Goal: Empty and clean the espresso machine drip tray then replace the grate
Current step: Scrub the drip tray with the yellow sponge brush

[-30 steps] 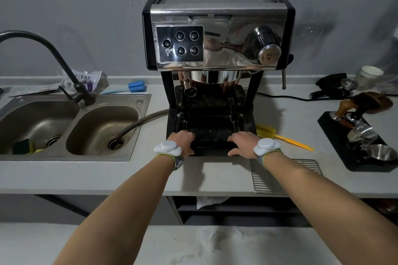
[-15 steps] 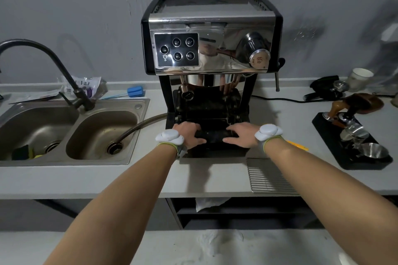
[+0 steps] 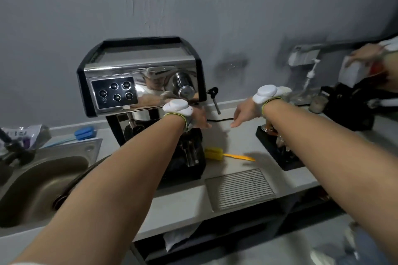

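Both hands up in the air, holding nothing. Left hand (image 3: pixel 199 117) in front of the espresso machine's (image 3: pixel 140 77) right lower corner, fingers spread loose, empty. Right hand (image 3: pixel 244 113) just to its right, palm facing left, fingers extended, empty; a gap of bare counter shows between the two. White wrist bands on both arms.

Drip tray (image 3: pixel 189 163) sits at the machine base, dark, mostly hidden behind the left forearm; cannot tell if it is fully seated. Grate (image 3: pixel 239 188) lies flat on the counter (image 3: pixel 183 202), off the machine, just right of the tray and close to the counter's front edge. Yellow brush (image 3: pixel 224 155) lies between the machine base and the grate, handle pointing right.

Counter is pale grey, wall behind is grey and scuffed. Sink (image 3: pixel 43 180) set into the counter on the left, tap partly visible at the left frame edge. Blue brush (image 3: pixel 84 131) behind the sink by the wall. Black mat (image 3: pixel 286 161) with coffee tools on the right, partly behind the right forearm. Black cable (image 3: pixel 219 119) runs along the counter behind the hands. Steam wand (image 3: pixel 215 101) hangs off the machine's right side. Clutter at far right is blurred, cannot tell what it is.

Open counter between the machine and the black mat. Open shelf space under the counter, with something white hanging there.
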The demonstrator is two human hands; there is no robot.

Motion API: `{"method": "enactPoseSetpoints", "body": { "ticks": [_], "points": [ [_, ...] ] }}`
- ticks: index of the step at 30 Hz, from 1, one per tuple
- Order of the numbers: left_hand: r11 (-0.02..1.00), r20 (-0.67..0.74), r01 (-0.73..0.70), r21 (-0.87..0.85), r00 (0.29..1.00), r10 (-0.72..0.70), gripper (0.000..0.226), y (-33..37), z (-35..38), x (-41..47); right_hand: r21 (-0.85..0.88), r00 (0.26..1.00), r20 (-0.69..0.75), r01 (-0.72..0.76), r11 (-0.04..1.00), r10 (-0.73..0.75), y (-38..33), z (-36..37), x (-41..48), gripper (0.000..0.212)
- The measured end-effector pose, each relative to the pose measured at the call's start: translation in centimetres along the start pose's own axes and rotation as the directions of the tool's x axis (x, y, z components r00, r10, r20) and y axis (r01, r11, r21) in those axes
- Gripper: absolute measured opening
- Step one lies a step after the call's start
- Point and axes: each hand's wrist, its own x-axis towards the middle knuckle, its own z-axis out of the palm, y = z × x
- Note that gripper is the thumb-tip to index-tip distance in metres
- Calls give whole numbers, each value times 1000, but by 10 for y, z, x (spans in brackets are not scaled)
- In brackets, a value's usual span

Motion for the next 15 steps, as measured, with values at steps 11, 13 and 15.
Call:
{"method": "enactPoseSetpoints", "body": {
  "ticks": [11,13,15],
  "points": [
    [988,42,-119,103,993,115,42,64,17,28,-8,992,-48,-114,993,113,54,27,0,66],
    [985,83,-159,70,985,153,39,67,41,42,24,994,-47,-95,995,96,57,42,17,68],
    [984,108,-176,18,979,173,38,67,72,55,40,997,-35,-74,996,75,57,63,39,69]
  ]
}}
